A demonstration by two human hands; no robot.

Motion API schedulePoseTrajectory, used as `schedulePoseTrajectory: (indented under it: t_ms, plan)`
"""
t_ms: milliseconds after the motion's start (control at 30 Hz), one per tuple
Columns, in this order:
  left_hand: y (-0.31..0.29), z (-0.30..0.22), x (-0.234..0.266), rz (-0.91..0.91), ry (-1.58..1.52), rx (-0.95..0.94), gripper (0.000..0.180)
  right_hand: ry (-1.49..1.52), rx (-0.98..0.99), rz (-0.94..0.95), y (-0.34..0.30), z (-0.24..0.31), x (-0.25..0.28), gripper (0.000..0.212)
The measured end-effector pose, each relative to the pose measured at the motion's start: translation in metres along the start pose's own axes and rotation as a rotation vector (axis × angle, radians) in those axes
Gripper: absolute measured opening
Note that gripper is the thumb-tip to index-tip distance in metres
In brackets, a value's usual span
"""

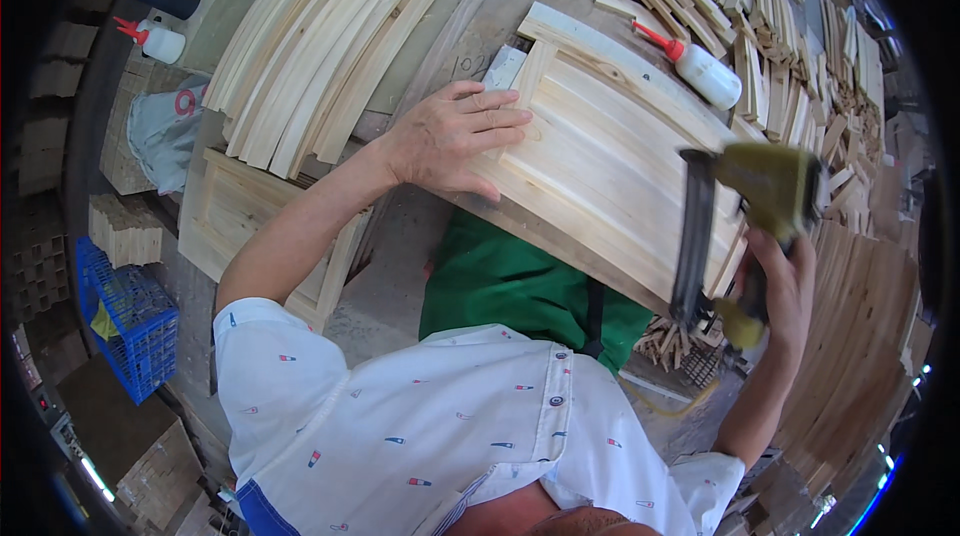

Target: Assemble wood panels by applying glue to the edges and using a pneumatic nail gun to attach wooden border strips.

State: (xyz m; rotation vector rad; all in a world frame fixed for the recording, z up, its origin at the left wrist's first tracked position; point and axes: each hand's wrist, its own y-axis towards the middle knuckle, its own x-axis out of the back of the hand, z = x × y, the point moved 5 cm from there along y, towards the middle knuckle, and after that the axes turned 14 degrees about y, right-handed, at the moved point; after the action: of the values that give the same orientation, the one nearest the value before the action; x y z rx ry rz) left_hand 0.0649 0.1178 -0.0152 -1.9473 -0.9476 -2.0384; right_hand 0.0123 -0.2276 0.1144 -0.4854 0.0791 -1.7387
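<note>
A pale wooden framed panel (610,151) lies on the workbench in front of me. My left hand (455,136) rests flat on its left end, fingers spread over the frame strip. In my right hand (785,281) is a yellow-green and black nail gun (765,186), my fingers wrapped round its handle. The gun is slightly blurred and stands over the panel's right end; whether its nose touches the wood I cannot tell. A white glue bottle with a red nozzle (708,74) lies just beyond the panel's far edge.
Long wooden strips (330,46) are stacked at the far left, with another framed panel (240,211) below them. Many short wood pieces (770,76) are piled at the far right. At the left are a blue plastic crate (130,321) and a second glue bottle (160,42).
</note>
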Motion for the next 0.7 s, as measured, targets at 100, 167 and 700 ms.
schedulePoseTrajectory:
  t_ms: [100,167,700]
  plan:
    - [-0.002,0.002,-0.003,-0.012,-0.015,0.006,0.068,-0.097,0.029,0.254,0.032,0.028,-0.060,0.025]
    - [-0.004,0.001,-0.002,-0.039,-0.017,0.013,0.067,-0.126,0.026,0.338,0.050,0.037,-0.095,0.028]
    - [-0.010,0.005,-0.011,-0.059,-0.115,0.065,0.069,-0.228,0.115,0.458,0.083,0.045,-0.163,0.026]
